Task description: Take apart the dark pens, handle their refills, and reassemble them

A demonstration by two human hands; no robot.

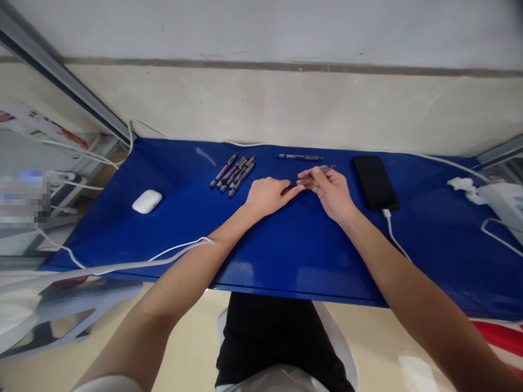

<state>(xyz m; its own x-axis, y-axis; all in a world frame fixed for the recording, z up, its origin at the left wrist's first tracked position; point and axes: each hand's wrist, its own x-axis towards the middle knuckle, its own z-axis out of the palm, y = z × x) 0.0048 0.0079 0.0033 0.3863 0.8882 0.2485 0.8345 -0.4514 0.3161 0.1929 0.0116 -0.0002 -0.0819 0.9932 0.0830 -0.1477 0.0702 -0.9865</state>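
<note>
My right hand [332, 193] is closed around a grey pen [322, 170], whose clip end sticks out past the fingers to the upper right. Close beside it, my left hand [267, 196] has its fingers curled and its thumb reaching to the right hand's fingertips. Something small and dark shows between that thumb and fingers, too little to name. Behind the hands a single grey pen [300, 157] lies crosswise on the blue table [265, 250]. To the left of it, several similar pens [237, 173] lie slanted side by side, some with red marks on the barrel.
A black phone [375, 182] with a white charging cable [393, 231] lies at right. A white earbud case [147, 201] is on the left. Crumpled tissue [466, 189] lies at far right. A white cord [175, 253] crosses my left forearm. The wall [286, 109] borders the table's back.
</note>
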